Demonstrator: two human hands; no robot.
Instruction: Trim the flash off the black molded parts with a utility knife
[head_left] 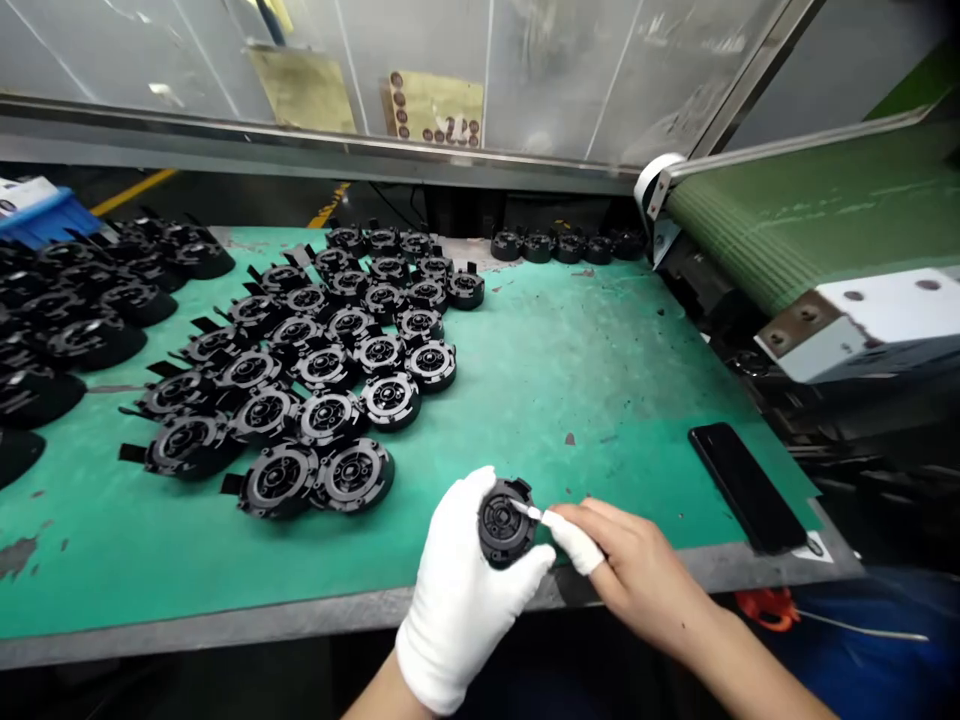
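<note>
Cradling black round part (504, 522), left hand (461, 590) faces right hand (637, 570).

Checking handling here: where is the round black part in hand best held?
Grip the round black part by its rim from the left, as the gloved left hand does: its ribbed face is turned up, and a rim hold leaves that open to the tool in the right hand.

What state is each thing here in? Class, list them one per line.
Left hand: gloved, gripping the part.
Part: held off the mat, face to camera.
Right hand: one finger capped in white, pinching the tool.
Tool: tip touching the part.
Other parts: lying flat in rows.
Phone: lying flat, screen dark.
Mat: worn in patches.
</note>
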